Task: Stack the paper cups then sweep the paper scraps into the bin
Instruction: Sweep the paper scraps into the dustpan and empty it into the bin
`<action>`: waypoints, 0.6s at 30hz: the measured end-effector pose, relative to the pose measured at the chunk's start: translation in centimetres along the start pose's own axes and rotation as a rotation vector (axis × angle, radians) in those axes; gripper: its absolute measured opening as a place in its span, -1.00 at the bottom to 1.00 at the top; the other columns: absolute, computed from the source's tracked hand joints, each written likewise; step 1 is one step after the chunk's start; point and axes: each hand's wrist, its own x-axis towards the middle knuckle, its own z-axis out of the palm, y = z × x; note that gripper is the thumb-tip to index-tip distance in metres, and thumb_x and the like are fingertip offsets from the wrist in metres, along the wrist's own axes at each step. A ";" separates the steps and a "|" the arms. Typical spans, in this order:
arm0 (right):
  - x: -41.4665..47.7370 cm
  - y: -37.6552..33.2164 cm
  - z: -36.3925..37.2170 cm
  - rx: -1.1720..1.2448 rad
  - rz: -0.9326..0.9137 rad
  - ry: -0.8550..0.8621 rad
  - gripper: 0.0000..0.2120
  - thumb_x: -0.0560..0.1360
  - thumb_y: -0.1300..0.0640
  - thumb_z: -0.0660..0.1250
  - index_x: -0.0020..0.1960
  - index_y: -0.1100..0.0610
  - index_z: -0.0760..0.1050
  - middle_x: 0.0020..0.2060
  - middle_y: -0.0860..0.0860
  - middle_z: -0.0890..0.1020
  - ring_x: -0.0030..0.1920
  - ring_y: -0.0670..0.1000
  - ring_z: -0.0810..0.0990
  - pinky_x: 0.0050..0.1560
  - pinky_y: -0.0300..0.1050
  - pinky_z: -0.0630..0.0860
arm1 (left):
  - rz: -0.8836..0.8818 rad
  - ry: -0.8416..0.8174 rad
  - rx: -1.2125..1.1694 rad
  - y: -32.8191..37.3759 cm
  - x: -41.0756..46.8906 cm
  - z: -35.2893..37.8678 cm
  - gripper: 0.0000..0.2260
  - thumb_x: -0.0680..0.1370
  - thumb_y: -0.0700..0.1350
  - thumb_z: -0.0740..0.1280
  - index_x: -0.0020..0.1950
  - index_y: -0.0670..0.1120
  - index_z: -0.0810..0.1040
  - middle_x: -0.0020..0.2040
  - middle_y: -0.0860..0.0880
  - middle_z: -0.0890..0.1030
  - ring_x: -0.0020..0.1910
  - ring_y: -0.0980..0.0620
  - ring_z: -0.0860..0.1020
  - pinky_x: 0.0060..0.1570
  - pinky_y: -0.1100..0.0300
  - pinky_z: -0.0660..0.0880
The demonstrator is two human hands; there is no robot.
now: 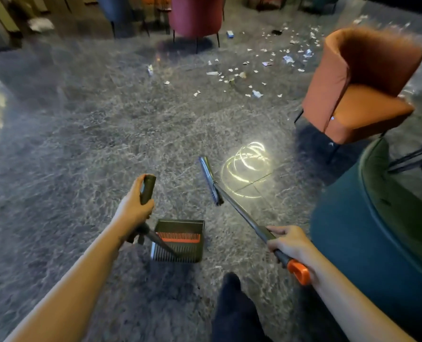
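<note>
I see the left hand wrapped tight round the upright handle of the dustpan, which sits low near the near edge of the floor, its open mouth turned away from me. The right hand grips the broom close to its orange end, fingers curled fully round the stick, and the brush head points ahead beside a bright ring of reflected light. The paper scraps lie scattered across the far part of the floor, left of the orange chair, well apart from the brush. A green chair stands at my right.
</note>
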 end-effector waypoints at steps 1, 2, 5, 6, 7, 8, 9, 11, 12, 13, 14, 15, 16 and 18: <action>1.6 -1.1 -0.3 0.014 0.009 0.010 -0.48 0.37 0.50 0.30 0.30 0.23 0.46 -0.43 0.07 0.55 -0.69 -0.09 0.44 -0.67 -0.32 0.34 | 0.019 -0.004 0.027 0.5 2.4 -0.1 -0.41 0.54 -0.23 0.27 0.52 0.04 0.15 -0.09 -0.17 0.56 -0.27 -0.09 0.56 -0.31 0.13 0.45; 3.4 -2.2 -0.6 0.033 0.016 0.018 -0.47 0.37 0.50 0.30 0.31 0.23 0.46 -0.44 0.07 0.55 -0.68 -0.07 0.44 -0.66 -0.30 0.35 | 0.037 -0.009 0.056 1.0 4.8 -0.1 -0.41 0.54 -0.23 0.28 0.52 0.04 0.16 -0.10 -0.17 0.56 -0.27 -0.08 0.56 -0.32 0.14 0.44; 9.5 -5.9 -1.6 0.066 0.033 0.025 -0.41 0.36 0.52 0.30 0.36 0.26 0.39 -0.38 0.02 0.51 -0.67 -0.13 0.46 -0.65 -0.32 0.35 | 0.075 -0.041 0.094 2.9 12.8 0.6 -0.40 0.54 -0.22 0.28 0.52 0.07 0.17 -0.11 -0.14 0.54 -0.28 -0.08 0.55 -0.30 0.12 0.45; 11.8 -7.4 -2.0 0.069 0.036 0.021 -0.40 0.36 0.51 0.30 0.37 0.26 0.37 -0.37 0.00 0.49 -0.67 -0.15 0.46 -0.66 -0.33 0.35 | 0.086 -0.047 0.100 3.8 15.6 0.9 -0.40 0.54 -0.23 0.29 0.52 0.07 0.18 -0.12 -0.13 0.53 -0.29 -0.07 0.54 -0.31 0.13 0.45; 14.1 -9.0 -2.6 0.083 0.037 0.018 -0.40 0.36 0.51 0.30 0.38 0.25 0.37 -0.38 0.01 0.50 -0.67 -0.13 0.46 -0.67 -0.32 0.34 | 0.092 -0.042 0.104 4.8 18.4 1.1 -0.40 0.53 -0.23 0.29 0.52 0.06 0.18 -0.14 -0.13 0.53 -0.30 -0.05 0.54 -0.34 0.15 0.44; 16.3 -10.7 -3.3 0.102 0.041 0.017 -0.41 0.37 0.51 0.28 0.37 0.23 0.38 -0.43 0.04 0.53 -0.68 -0.08 0.46 -0.67 -0.31 0.34 | 0.090 -0.030 0.103 5.8 21.2 1.3 -0.40 0.53 -0.24 0.30 0.52 0.06 0.20 -0.14 -0.13 0.54 -0.32 -0.05 0.54 -0.36 0.17 0.44; 18.5 -12.6 -3.9 0.109 0.044 0.017 -0.41 0.37 0.51 0.28 0.36 0.21 0.40 -0.50 0.07 0.55 -0.68 -0.04 0.45 -0.68 -0.29 0.35 | 0.084 -0.014 0.095 7.0 23.9 1.4 -0.40 0.53 -0.24 0.30 0.52 0.06 0.21 -0.15 -0.13 0.54 -0.32 -0.06 0.54 -0.38 0.18 0.42; 22.7 -16.6 -5.2 0.097 0.043 0.028 -0.41 0.35 0.48 0.28 0.34 0.17 0.43 -0.58 0.08 0.55 -0.67 -0.01 0.45 -0.67 -0.28 0.36 | 0.082 0.026 0.069 9.3 29.2 1.3 -0.41 0.52 -0.25 0.32 0.50 0.05 0.25 -0.16 -0.14 0.55 -0.34 -0.07 0.53 -0.41 0.21 0.41; 24.7 -18.6 -5.8 0.102 0.034 0.038 -0.42 0.34 0.48 0.29 0.32 0.17 0.45 -0.59 0.07 0.55 -0.66 -0.01 0.45 -0.66 -0.28 0.36 | 0.089 0.045 0.061 10.6 31.8 1.1 -0.41 0.51 -0.25 0.33 0.50 0.05 0.26 -0.16 -0.14 0.55 -0.36 -0.08 0.53 -0.42 0.21 0.41; 26.5 -20.7 -6.4 0.109 0.021 0.046 -0.44 0.33 0.49 0.29 0.29 0.18 0.48 -0.60 0.05 0.55 -0.67 -0.02 0.45 -0.66 -0.28 0.35 | 0.101 0.063 0.060 11.9 34.2 0.8 -0.42 0.51 -0.25 0.34 0.49 0.05 0.28 -0.15 -0.14 0.56 -0.36 -0.08 0.53 -0.40 0.20 0.42; 28.3 -22.8 -6.9 0.113 0.009 0.050 -0.47 0.31 0.50 0.29 0.24 0.20 0.52 -0.62 0.02 0.54 -0.67 -0.03 0.44 -0.66 -0.29 0.35 | 0.119 0.077 0.068 13.2 36.6 0.6 -0.42 0.50 -0.24 0.35 0.49 0.05 0.29 -0.14 -0.13 0.56 -0.36 -0.07 0.53 -0.38 0.19 0.43; 29.9 -24.7 -7.4 0.113 0.001 0.052 -0.49 0.30 0.51 0.29 0.20 0.20 0.54 -0.63 -0.01 0.53 -0.68 -0.05 0.44 -0.66 -0.30 0.34 | 0.139 0.085 0.077 14.5 38.9 0.4 -0.42 0.50 -0.23 0.36 0.48 0.06 0.30 -0.11 -0.13 0.57 -0.35 -0.05 0.53 -0.35 0.18 0.42; 31.5 -26.5 -7.8 0.115 -0.002 0.054 -0.50 0.29 0.52 0.29 0.17 0.20 0.56 -0.64 -0.02 0.53 -0.68 -0.05 0.44 -0.66 -0.31 0.33 | 0.156 0.089 0.081 15.6 41.0 0.3 -0.43 0.50 -0.22 0.37 0.47 0.06 0.31 -0.08 -0.12 0.57 -0.35 -0.02 0.53 -0.33 0.18 0.42; 34.8 -29.9 -8.5 0.128 -0.003 0.053 -0.50 0.29 0.52 0.28 0.18 0.22 0.55 -0.64 0.01 0.53 -0.68 -0.02 0.45 -0.67 -0.31 0.34 | 0.190 0.095 0.075 17.5 45.6 0.3 -0.43 0.49 -0.24 0.37 0.46 0.07 0.33 -0.03 -0.11 0.58 -0.34 0.03 0.52 -0.30 0.18 0.43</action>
